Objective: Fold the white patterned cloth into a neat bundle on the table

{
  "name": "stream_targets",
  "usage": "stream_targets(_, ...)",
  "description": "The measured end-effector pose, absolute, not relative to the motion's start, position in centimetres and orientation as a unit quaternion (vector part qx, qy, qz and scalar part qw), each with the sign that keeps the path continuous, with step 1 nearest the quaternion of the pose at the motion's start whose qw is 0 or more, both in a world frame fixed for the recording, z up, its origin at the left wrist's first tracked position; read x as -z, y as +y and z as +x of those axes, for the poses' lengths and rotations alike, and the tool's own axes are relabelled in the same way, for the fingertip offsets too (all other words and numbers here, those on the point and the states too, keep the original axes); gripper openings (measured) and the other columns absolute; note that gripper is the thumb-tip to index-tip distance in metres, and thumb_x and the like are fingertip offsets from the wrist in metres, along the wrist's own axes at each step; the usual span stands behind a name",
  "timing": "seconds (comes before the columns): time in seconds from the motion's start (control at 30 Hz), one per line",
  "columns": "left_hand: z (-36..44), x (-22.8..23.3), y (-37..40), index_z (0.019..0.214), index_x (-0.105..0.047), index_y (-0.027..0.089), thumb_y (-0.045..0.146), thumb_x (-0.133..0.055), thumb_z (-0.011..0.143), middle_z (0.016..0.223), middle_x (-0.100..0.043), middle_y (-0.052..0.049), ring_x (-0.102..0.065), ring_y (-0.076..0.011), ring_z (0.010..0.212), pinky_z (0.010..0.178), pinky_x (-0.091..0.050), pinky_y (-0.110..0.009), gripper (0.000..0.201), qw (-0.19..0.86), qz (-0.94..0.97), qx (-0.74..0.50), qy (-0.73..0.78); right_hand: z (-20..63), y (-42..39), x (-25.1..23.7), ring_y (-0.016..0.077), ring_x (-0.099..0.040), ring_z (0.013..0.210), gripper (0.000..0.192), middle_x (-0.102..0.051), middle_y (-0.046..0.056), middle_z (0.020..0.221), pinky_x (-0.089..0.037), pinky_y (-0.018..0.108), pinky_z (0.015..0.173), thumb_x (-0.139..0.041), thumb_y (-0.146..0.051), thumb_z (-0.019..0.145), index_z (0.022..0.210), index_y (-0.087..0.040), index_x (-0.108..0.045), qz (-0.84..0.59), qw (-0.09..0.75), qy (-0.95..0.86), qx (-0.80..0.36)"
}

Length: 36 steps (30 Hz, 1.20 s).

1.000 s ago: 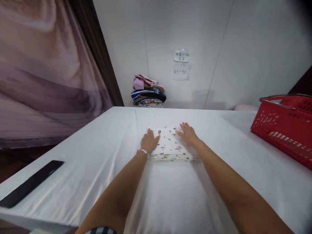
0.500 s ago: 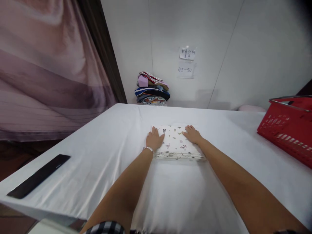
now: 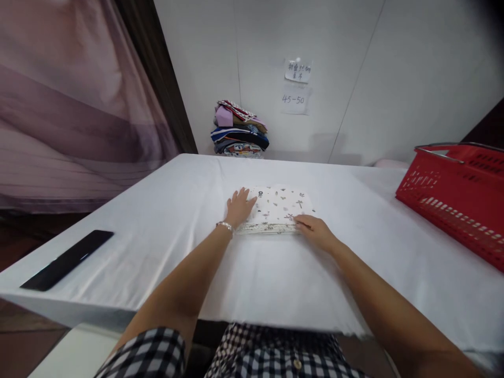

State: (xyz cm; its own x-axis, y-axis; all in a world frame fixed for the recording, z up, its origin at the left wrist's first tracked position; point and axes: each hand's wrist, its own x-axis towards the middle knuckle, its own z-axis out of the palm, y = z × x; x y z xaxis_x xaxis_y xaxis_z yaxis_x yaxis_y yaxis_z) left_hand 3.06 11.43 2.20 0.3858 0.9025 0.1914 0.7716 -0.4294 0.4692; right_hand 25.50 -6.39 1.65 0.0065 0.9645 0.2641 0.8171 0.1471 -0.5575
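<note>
since before, right hand (image 3: 317, 231) slid to the folded cloth's (image 3: 277, 207) near edge, pinching it; left hand (image 3: 238, 206) lies flat, released.

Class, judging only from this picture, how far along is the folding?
Done: the printed cloth lies folded into a neat rectangle on the table. In hand: left hand rests flat on it; right hand touches its near corner. Left: it is not on the far pile.

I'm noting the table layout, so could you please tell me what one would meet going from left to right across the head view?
Black flat object → left hand → folded printed cloth → right hand → red basket.
</note>
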Motion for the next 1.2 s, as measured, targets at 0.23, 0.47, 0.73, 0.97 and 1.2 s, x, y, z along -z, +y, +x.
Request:
stream_targets(0.23, 1.0, -0.2, 5.3, 0.105, -0.066, 0.024, 0.045, -0.045, 0.089, 0.118, -0.064, -0.003, -0.053, -0.0193, 0.113, 0.101, -0.037, -0.039, 0.034, 0.114, 0.893, -0.298, 0.317, 24.2, -6.0, -1.3, 0.0205, -0.055, 0.109, 0.030, -0.063, 0.002, 0.116, -0.043, 0.037, 0.095, -0.044, -0.030, 0.089, 0.109, -0.027, -0.065, -0.640, 0.293, -0.706, -0.081)
stream_targets(0.47, 1.3, 0.5, 5.0, 0.104, -0.067, 0.023, 0.038, -0.048, 0.089, 0.112, -0.066, -0.004, -0.056, -0.0192, 0.107, 0.096, -0.041, -0.040, 0.029, 0.093, 0.908, -0.295, 0.284, 24.0, -5.5, 0.0, 0.0202, -0.053, 0.107, 0.028, -0.063, 0.004, 0.113, -0.043, 0.037, 0.094, -0.047, -0.031, 0.088, 0.107, -0.026, -0.066, -0.640, 0.310, -0.702, -0.039)
stream_targets(0.73, 1.7, 0.4, 5.1, 0.100, -0.068, 0.024, 0.037, -0.045, 0.091, 0.106, -0.068, -0.003, -0.058, -0.0180, 0.101, 0.093, -0.042, -0.038, 0.028, 0.091, 0.914, -0.276, 0.285, 24.4, -5.2, 0.8, 0.0229, -0.053, 0.102, 0.028, -0.064, 0.005, 0.106, -0.043, 0.041, 0.090, -0.044, -0.033, 0.090, 0.105, -0.027, -0.068, -0.627, 0.312, -0.713, -0.029)
stream_targets(0.97, 1.5, 0.2, 4.8, 0.113, -0.062, 0.026, 0.046, -0.052, 0.085, 0.115, -0.064, -0.005, -0.055, -0.0208, 0.108, 0.096, -0.040, -0.040, 0.036, 0.084, 0.924, -0.260, 0.269, 24.5, -5.6, 0.1, 0.0249, -0.052, 0.106, 0.032, -0.062, 0.006, 0.111, -0.041, 0.043, 0.092, -0.044, -0.038, 0.090, 0.111, -0.028, -0.065, -0.626, 0.289, -0.723, -0.044)
stream_targets(1.2, 1.8, 0.4, 4.8, 0.116, -0.060, 0.024, 0.042, -0.050, 0.087, 0.120, -0.061, -0.006, -0.052, -0.0223, 0.111, 0.098, -0.038, -0.042, 0.036, 0.076, 0.931, -0.237, 0.268, 24.7, -5.8, -0.2, 0.0253, -0.049, 0.108, 0.034, -0.059, 0.007, 0.117, -0.039, 0.043, 0.094, -0.050, -0.037, 0.087, 0.119, -0.027, -0.060, -0.614, 0.262, -0.743, -0.041)
